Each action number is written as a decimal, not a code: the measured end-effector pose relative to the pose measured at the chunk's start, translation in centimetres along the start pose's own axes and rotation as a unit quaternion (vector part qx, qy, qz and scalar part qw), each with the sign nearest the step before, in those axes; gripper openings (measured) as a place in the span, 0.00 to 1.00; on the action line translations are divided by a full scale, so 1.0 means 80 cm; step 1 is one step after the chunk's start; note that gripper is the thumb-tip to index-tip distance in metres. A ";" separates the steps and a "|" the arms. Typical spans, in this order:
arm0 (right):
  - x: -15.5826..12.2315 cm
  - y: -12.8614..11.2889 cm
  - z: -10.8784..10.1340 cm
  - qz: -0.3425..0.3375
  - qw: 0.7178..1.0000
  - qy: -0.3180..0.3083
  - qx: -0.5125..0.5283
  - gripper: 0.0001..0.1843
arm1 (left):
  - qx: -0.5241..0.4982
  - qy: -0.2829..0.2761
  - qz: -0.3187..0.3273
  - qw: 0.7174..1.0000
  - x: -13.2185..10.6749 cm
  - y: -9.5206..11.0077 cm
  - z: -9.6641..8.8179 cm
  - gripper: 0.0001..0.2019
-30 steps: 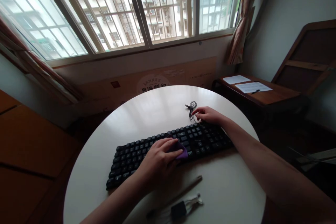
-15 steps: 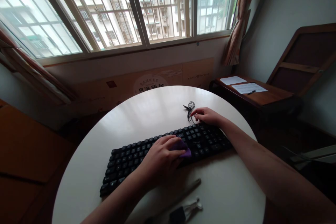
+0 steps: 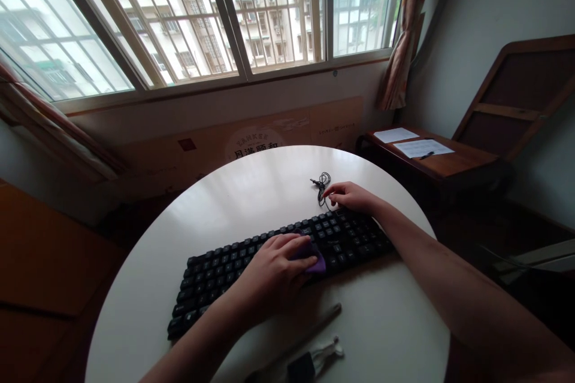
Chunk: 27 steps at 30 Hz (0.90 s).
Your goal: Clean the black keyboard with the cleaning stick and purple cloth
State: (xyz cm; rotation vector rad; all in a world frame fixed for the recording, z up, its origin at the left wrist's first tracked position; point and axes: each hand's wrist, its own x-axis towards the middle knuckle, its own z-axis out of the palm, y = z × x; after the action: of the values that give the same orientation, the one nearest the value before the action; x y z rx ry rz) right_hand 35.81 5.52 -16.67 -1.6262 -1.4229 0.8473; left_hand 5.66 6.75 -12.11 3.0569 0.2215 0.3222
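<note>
A black keyboard (image 3: 215,272) lies slantwise on the round white table (image 3: 197,203). My left hand (image 3: 281,260) is closed on a purple cloth (image 3: 318,260), pressed onto the keys right of the middle. Part of the cloth is hidden beneath the fingers. My right hand (image 3: 350,195) rests at the keyboard's far right edge, its fingers loosely bent and apart, with nothing visible between them. Just beyond its fingertips lies a bundled black cable (image 3: 321,182).
Nearer me on the table are a thin grey stick (image 3: 321,320) and a dark block with pale wire prongs (image 3: 308,365). A wooden chair (image 3: 476,158) at the right carries paper sheets (image 3: 422,148) and a pen (image 3: 426,155). Behind stands a large printed carton (image 3: 287,128) under the window.
The whole view has shifted slightly. My left hand and the cloth keep nearly the same spot on the keys, and my right hand stays at the far edge.
</note>
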 end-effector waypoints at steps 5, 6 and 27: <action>0.000 0.002 0.000 -0.009 1.000 0.007 -0.002 0.15 | 0.006 0.007 0.003 1.000 0.020 0.011 0.004 0.12; 0.001 0.003 0.000 -0.013 1.000 0.009 -0.003 0.15 | 0.007 0.007 0.007 1.000 0.024 0.012 0.004 0.12; 0.009 0.022 0.003 -0.047 0.998 0.032 -0.028 0.12 | -0.184 0.017 0.027 0.983 0.041 0.006 0.001 0.10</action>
State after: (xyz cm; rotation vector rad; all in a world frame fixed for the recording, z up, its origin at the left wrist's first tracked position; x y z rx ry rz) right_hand 36.49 6.16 -18.34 -1.6000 -1.4774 0.7002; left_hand 8.94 6.75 -11.49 2.6977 0.0704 0.3708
